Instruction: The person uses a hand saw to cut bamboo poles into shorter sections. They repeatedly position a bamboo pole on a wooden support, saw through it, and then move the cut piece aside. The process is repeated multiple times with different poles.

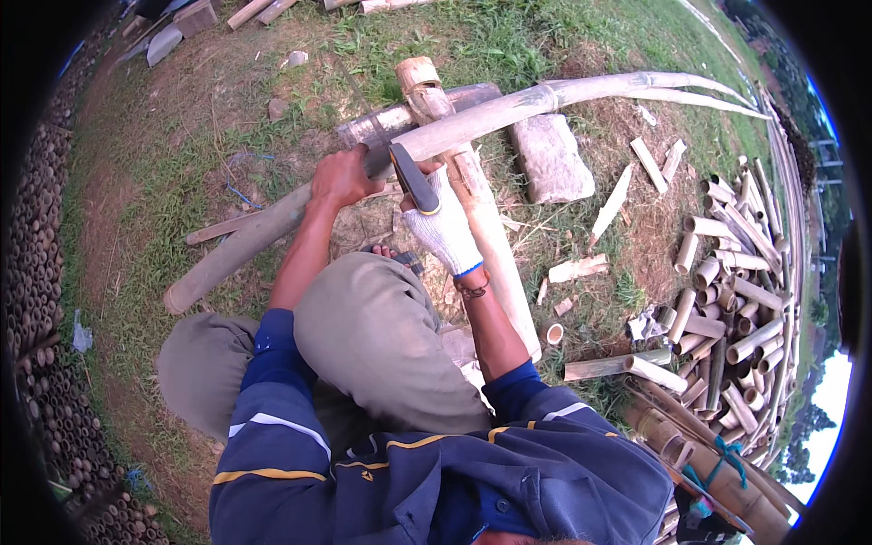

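Note:
A long bamboo pole (509, 109) slants across the scene from the lower left to the far right, lying over a crude wooden support (477, 195). My bare left hand (345, 177) is wrapped round the pole, left of the support. In a white knitted glove, my right hand (438, 222) grips the black and yellow handle of a handsaw (415, 182). The thin blade points up and left, crossing the pole just right of my left hand. How deep the teeth sit in the bamboo cannot be made out.
A pale stone block (552, 159) sits on the grass beyond the support, with split bamboo scraps (613, 202) nearby. Cut bamboo tubes (740, 300) are heaped at the right. Stacked bamboo ends (41, 309) line the left edge. My bent knee (372, 336) is close below the pole.

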### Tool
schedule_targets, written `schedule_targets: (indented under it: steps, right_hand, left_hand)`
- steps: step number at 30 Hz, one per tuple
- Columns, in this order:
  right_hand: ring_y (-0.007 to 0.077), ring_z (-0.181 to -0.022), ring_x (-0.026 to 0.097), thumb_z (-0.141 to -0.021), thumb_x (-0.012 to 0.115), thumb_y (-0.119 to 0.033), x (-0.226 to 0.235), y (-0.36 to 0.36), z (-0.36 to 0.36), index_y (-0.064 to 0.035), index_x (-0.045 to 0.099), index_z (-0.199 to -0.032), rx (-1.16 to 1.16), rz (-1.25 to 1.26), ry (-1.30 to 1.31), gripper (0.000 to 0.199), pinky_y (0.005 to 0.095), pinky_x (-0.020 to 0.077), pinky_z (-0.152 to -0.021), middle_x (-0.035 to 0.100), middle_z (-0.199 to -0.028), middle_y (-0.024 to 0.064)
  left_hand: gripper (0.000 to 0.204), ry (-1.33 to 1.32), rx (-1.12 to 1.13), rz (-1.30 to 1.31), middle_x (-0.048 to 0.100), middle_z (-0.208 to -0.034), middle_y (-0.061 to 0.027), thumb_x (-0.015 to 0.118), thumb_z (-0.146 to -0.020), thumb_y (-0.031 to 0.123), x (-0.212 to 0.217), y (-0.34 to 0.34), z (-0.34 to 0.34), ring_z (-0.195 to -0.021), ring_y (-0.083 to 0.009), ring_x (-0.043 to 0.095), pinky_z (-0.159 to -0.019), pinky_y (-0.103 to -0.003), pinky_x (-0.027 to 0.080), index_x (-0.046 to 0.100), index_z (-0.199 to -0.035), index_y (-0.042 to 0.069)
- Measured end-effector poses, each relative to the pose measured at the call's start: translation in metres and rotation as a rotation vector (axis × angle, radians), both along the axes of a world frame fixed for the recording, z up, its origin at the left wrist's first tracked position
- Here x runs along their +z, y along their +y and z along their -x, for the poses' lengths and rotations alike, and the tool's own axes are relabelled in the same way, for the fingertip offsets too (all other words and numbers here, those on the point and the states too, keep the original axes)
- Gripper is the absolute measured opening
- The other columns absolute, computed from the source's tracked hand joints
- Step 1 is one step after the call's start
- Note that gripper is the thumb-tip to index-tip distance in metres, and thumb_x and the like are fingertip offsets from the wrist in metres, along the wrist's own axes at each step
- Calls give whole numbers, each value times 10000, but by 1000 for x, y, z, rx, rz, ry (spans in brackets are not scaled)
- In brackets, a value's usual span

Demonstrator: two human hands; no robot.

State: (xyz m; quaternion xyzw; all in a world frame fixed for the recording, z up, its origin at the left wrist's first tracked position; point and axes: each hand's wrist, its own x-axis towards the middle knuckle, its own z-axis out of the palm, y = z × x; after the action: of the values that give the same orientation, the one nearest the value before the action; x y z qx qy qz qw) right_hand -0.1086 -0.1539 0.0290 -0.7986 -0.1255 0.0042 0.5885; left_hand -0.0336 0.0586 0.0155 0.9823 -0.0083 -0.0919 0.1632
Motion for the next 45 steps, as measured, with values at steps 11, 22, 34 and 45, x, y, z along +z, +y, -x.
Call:
schedule_targets:
  steps: [11, 22, 34, 45]
  right_hand:
    - [84, -1055, 658, -951, 731, 20, 27, -124, 238, -39, 462, -1589, -28, 103, 235, 695, 221, 539, -889, 650, -1314, 46]
    - [206, -1027, 639, -932, 662, 40, 6, -27, 79, -23, 500, -1509, -18, 108, 16, 602, 358, 541, -958, 636, -1256, 137]
    - [228, -997, 608, -928, 600, 87, -11, -36, 80, 4, 487, -1503, -5, 164, -106, 592, 320, 510, -978, 622, -1210, 121]
    - [283, -1264, 598, -1074, 664, -217, -14, -101, 189, 2, 480, -1521, -26, 148, 223, 530, 414, 461, -1127, 577, -1373, 168]
  left_hand:
    - [773, -37, 13, 22, 819, -1150, -234, 924, -750, 417, -16, 10, 13, -1082, -407, 799, -1016, -512, 630, 713, -1385, 28]
    - [834, -36, -42, 17, 821, -1142, -239, 914, -756, 509, -27, 13, 11, -1091, -394, 799, -988, -510, 628, 705, -1414, 42]
    - [713, -62, -10, 44, 820, -1087, -252, 905, -759, 444, -23, 9, 10, -1048, -418, 804, -978, -528, 636, 728, -1310, 28]
    - [695, -102, -41, 88, 819, -1013, -231, 934, -716, 455, -37, 27, 14, -967, -424, 805, -919, -537, 644, 743, -1205, 0]
